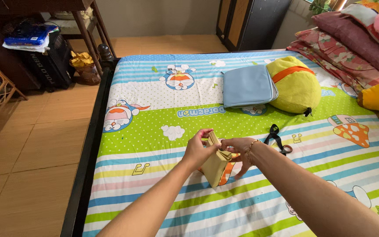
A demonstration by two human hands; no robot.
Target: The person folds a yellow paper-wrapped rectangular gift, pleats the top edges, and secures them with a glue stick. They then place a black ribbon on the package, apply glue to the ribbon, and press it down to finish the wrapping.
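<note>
Two bare hands meet over one tan folded paper bag (216, 163) near the middle of the striped cartoon bedsheet (154, 127).

1. Left hand (197, 150): fingers are closed in a pinch on the upper left edge of the bag. The bag lies directly to the right of this grip, touching it.
2. Bag: it stands on its lower end on the sheet, tilted. Its long axis runs from the pinched top edge down and slightly right toward the person. Whether anything is inside cannot be told; it appears flattened.
3. Right hand (237, 151): thumb and forefinger are closed on the upper right part of the bag, with the remaining fingers spread downward behind it toward the sheet. A thin bracelet (250, 149) sits on the wrist. The bag lies directly to the left of this grip. Both hands are equally near, each in contact.
4. Right of the grip, near but apart: a black strap (275, 136) lies flat on the sheet.
5. Beyond the grip, well apart: a light blue flat pouch (247, 85), closed, contents hidden, touches a yellow-green plush cushion (295, 85) with an orange band.
6. Far left, off the bed: a wicker basket (86, 70) on the floor holds yellow crumpled material.
</note>
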